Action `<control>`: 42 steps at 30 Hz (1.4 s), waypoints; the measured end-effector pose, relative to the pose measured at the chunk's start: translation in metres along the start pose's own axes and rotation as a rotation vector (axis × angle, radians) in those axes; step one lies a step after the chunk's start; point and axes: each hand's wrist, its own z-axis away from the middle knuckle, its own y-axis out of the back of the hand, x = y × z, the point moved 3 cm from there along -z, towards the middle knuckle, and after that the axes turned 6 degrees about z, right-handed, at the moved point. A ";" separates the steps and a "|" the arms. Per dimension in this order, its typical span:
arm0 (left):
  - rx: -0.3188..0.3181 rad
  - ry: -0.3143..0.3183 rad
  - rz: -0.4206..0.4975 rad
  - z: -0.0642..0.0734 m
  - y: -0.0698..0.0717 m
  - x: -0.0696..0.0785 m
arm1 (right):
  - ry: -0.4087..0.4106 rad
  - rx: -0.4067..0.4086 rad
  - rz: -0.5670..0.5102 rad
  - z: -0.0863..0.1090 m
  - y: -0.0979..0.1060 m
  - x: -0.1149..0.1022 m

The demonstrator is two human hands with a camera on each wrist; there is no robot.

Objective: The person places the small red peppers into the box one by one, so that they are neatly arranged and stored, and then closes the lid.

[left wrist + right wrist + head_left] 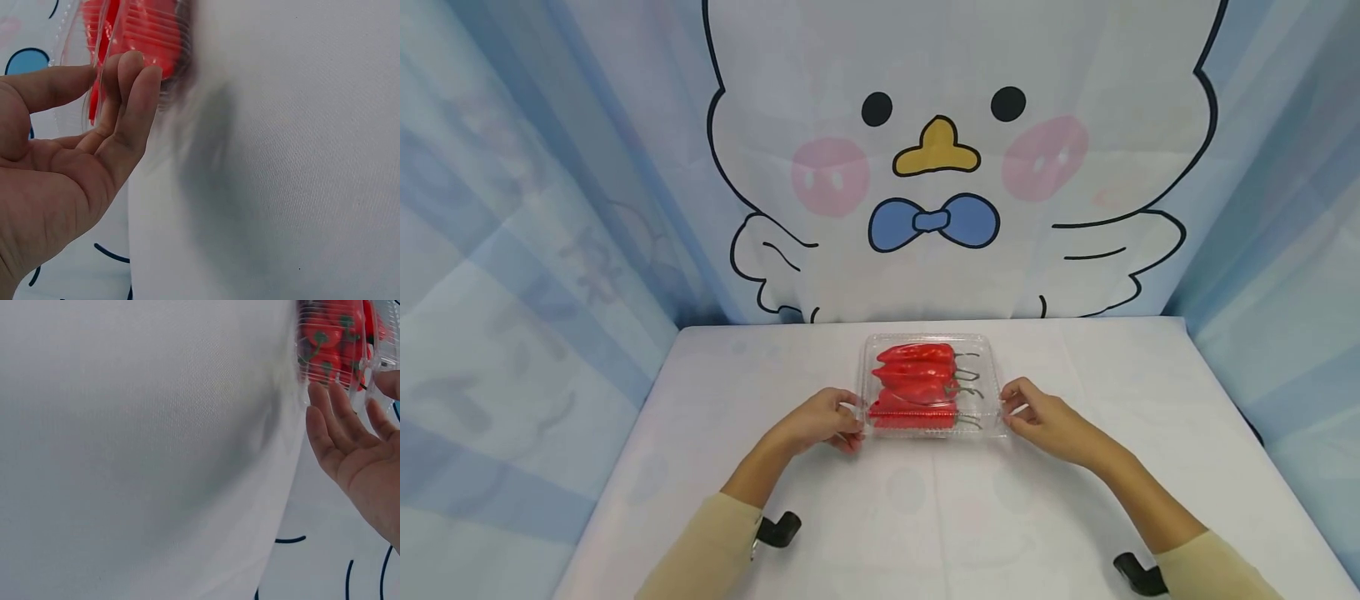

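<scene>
A clear plastic clamshell box [992, 354] sits at the far middle of the table, its lid down. Several red peppers [917, 390] with green stems lie side by side inside it, stems to the right. My left hand [823, 419] pinches the box's left edge; in the left wrist view, thumb and fingertips of that hand [75, 156] meet at the rim. At the opposite side, my right hand [1048, 423] holds the right edge. The right wrist view has its thumb [389, 382] on one side of the rim and the fingers on the other.
A white cloth covers the table [925, 517]. Its back edge meets a curtain [940, 275] printed with a cartoon bird, and pale blue curtains [512, 292] hang at both sides. Black wrist mounts [778, 529] stick out from the sleeves.
</scene>
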 end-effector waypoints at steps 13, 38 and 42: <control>0.031 -0.034 -0.024 -0.002 0.000 -0.002 | -0.024 -0.014 -0.084 0.001 -0.007 0.004; 0.056 -0.028 -0.015 -0.001 0.001 -0.002 | -0.075 -0.084 -0.290 -0.001 -0.012 0.010; 0.051 -0.027 -0.008 -0.001 0.000 -0.002 | -0.078 -0.094 -0.297 -0.001 -0.012 0.008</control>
